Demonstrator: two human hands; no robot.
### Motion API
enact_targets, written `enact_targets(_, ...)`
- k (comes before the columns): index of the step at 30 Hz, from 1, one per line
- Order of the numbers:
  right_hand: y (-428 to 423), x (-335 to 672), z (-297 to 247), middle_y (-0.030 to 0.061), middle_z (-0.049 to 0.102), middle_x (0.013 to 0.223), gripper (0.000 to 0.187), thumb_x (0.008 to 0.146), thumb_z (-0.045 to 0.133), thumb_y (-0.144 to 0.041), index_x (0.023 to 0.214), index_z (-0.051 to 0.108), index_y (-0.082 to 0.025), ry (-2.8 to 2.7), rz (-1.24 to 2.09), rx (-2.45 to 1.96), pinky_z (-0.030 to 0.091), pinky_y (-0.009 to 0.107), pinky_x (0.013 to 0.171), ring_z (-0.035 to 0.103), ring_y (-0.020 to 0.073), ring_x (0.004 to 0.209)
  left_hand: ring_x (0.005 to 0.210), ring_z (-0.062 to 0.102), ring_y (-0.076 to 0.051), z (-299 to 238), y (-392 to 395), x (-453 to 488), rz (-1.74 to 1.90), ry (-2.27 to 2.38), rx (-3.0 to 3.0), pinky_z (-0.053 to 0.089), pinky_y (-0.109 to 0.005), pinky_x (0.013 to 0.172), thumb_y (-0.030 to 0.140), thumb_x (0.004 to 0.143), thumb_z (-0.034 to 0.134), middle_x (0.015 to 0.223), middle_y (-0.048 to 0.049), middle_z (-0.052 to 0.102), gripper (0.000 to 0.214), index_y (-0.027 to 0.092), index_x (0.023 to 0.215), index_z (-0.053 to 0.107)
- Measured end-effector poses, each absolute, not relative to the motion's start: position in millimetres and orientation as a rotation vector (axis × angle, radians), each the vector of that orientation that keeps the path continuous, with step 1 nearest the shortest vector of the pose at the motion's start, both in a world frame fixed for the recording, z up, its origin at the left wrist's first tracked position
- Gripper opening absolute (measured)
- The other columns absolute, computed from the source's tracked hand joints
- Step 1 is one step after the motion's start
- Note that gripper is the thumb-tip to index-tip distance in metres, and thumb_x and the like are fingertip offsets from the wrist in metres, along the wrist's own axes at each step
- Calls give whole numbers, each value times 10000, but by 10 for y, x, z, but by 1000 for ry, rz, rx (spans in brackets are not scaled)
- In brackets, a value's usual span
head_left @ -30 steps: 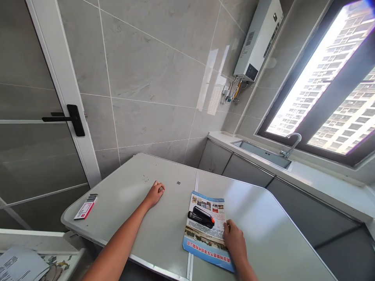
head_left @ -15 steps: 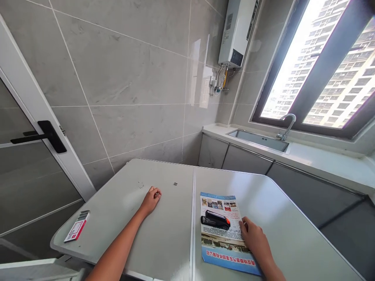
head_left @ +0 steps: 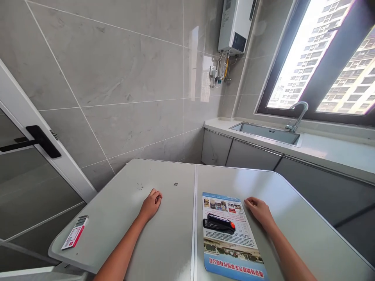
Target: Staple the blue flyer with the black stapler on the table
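Note:
My left hand (head_left: 151, 203) rests on the left half of the table, its fingers curled in and nothing visible in them. Just beyond it lie some tiny loose staples (head_left: 140, 186) and two short staple strips (head_left: 175, 184). My right hand (head_left: 259, 210) lies by the upper right edge of a printed brochure (head_left: 231, 257), apart from it, holding nothing, with fingers loosely extended. A black stapler (head_left: 219, 223) with an orange-red end lies across the brochure. Far to the left is a small white and red staple box (head_left: 74, 235), with grey staple strips showing at its upper end.
A seam (head_left: 194, 218) divides the light table (head_left: 166, 238) in two. At left stands a door with a black handle (head_left: 43, 141). A counter with a sink (head_left: 266, 134) and tap (head_left: 299, 117) runs along the right, under the window.
My right hand has left the brochure's right edge and moved away toward the far side of the table. The left hand has barely moved. The camera view has shifted slightly.

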State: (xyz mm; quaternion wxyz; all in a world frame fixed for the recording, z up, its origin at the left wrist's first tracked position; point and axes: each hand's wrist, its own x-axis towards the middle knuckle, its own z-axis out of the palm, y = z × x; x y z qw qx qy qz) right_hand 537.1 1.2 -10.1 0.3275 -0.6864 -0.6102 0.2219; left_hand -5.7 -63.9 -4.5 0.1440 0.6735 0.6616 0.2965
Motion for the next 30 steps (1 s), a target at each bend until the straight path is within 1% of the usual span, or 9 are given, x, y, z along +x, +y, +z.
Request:
enact_targets(4,245,5285,-131,91,745,736,407,728,546,-550,742,724,-184,-1460,595,-1806,435,317,632,653,240,694,734,569,-151,-3,-675,-29,821,1939,1975,454,-284,711,226,963,447,974,-20,568,157,226,910,594)
enact_targets(9,210,5221,-241,50,693,651,388,795,519,-536,759,704,-197,-1500,447,-1771,412,303,635,600,208,637,734,586,-151,-21,-687,3,723,2035,1988,433,-281,661,245,992,416,996,-13,576,164,242,946,573)
enact_targets(13,195,5252,-254,38,674,631,398,802,528,-554,750,697,-198,-1518,458,-1738,411,295,619,587,198,619,812,626,-164,-76,-627,73,740,2113,1974,434,-285,624,236,1010,394,1195,-45,546,231,270,1155,569)
enact_targets(15,199,5257,-252,38,679,640,397,805,533,-559,744,691,-200,-1533,466,-1735,411,294,617,589,196,621,884,634,-182,-87,-524,172,847,2154,1937,475,-307,680,207,1009,385,1302,-82,499,319,261,1287,532)
enact_targets(18,193,5241,-257,41,682,638,385,814,535,-545,741,689,-200,-1555,458,-1741,405,292,604,588,193,612,1163,560,-256,-84,-271,389,915,2058,2087,484,-379,944,138,986,406,1363,-111,497,402,236,1353,538)
enact_targets(20,183,5226,-263,34,670,618,377,821,534,-535,733,686,-201,-1580,451,-1747,396,287,590,576,185,594,1163,545,-258,-79,-84,530,852,1996,2156,474,-392,965,90,971,400,1409,-96,507,474,261,1390,541)
enact_targets(23,167,5213,-264,23,655,604,374,831,531,-526,729,682,-199,-1599,442,-1745,393,282,592,565,174,585,1078,546,-261,-83,123,658,753,1952,2189,479,-384,908,65,965,407,1252,-82,613,429,265,1254,652)
enact_targets(26,160,5195,-245,16,643,597,358,836,525,-505,728,676,-199,-1589,435,-1748,392,282,609,561,169,588,1005,551,-262,-94,207,708,776,1961,2187,481,-382,869,83,978,409,1079,-83,643,347,234,1083,703)
enact_targets(30,159,5149,-194,18,635,595,318,833,528,-470,730,662,-201,-1578,436,-1777,380,278,615,556,171,601,1005,577,-270,-51,272,917,874,1954,2127,491,-385,845,130,978,471,1029,-81,652,282,226,1057,723)
